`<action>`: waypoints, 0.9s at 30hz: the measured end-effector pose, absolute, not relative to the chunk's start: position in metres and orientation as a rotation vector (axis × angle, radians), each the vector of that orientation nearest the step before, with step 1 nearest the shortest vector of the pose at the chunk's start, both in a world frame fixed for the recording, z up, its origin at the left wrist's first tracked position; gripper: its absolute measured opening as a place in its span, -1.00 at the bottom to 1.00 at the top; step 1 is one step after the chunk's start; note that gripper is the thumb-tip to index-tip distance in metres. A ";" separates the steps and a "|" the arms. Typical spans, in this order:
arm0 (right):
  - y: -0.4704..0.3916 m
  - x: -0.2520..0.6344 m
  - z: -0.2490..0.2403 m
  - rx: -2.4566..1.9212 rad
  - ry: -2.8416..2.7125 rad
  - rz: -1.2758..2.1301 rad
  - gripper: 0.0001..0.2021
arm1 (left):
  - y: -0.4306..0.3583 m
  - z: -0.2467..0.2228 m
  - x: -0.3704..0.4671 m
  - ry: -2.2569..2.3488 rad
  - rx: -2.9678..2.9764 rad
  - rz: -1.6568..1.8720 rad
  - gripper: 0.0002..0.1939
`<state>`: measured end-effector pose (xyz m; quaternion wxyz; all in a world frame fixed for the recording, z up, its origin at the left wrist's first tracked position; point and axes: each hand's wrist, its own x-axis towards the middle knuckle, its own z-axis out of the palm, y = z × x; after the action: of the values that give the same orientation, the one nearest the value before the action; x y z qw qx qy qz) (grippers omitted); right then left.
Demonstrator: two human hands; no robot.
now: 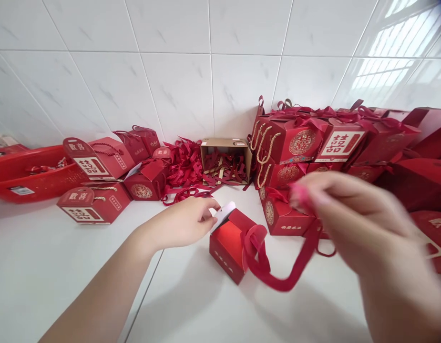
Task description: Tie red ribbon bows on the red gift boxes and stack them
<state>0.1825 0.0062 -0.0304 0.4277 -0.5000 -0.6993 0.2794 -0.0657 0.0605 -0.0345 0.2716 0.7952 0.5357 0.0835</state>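
Nearest, the right hand [363, 226] pinches a ribbon [282, 284] in its grip; the left hand [184, 221] clamps the pale flap [224, 212] of a red box [225, 259] mid-bench [170, 305]. That box gapes, no bow tied; there's room leftward, while stacked boxes [299, 145] beyond, several finished with bows, crowd the right.
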 end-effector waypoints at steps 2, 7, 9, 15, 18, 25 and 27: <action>0.016 0.163 -0.037 -1.135 -1.823 0.772 -0.72 | 0.059 -0.035 -0.063 1.377 2.125 0.242 -0.67; 0.047 0.134 -0.070 -1.278 -2.018 0.785 -0.78 | 0.055 -0.038 -0.058 1.335 2.094 0.214 -0.65; 0.052 0.133 -0.078 -1.312 -2.023 0.776 -0.78 | 0.054 -0.040 -0.057 1.323 2.083 0.201 -0.63; 0.052 0.136 -0.078 -1.282 -2.024 0.839 -0.80 | 0.050 -0.037 -0.058 1.300 2.093 0.168 -0.58; 0.051 0.135 -0.078 -1.257 -2.060 0.833 -0.80 | 0.049 -0.034 -0.060 1.253 2.097 0.165 -0.66; 0.050 0.136 -0.076 -1.209 -2.098 0.729 -0.81 | 0.060 -0.039 -0.052 1.335 2.117 0.208 -0.75; 0.045 0.145 -0.067 -1.234 -2.057 0.616 -0.83 | 0.067 -0.038 -0.061 1.456 2.149 0.155 -0.81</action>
<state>0.1445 0.0451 -0.0674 0.3266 -0.4709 -0.7851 0.2351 -0.0614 0.0665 -0.0382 0.2672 0.7964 0.5395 0.0576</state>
